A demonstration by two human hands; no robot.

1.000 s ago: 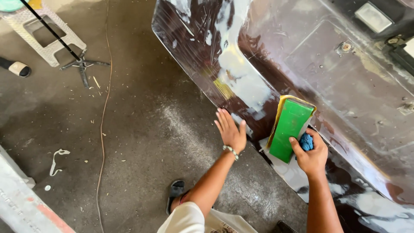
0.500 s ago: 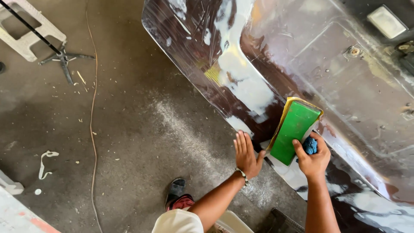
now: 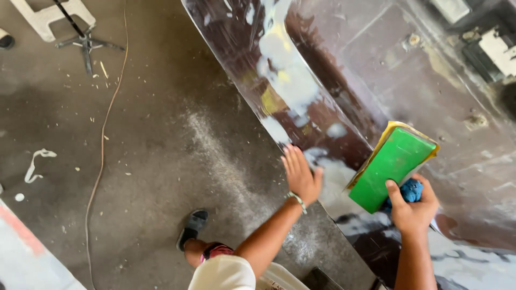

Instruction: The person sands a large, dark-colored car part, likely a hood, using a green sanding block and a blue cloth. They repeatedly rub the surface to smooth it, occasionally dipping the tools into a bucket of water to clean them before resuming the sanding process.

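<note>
On the glossy dark-brown panel (image 3: 376, 70), left hand (image 3: 301, 174) lies flat, fingers spread, shifted nearer the right hand (image 3: 411, 207), which grips the green rectangular sanding block (image 3: 389, 166) and blue cloth (image 3: 409, 190).

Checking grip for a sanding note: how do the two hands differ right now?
The left hand lies open, fingers spread flat at the glossy panel edge, holding nothing. The right hand is closed around a green block and a blue cloth. Both are bare and at the same panel.
</note>
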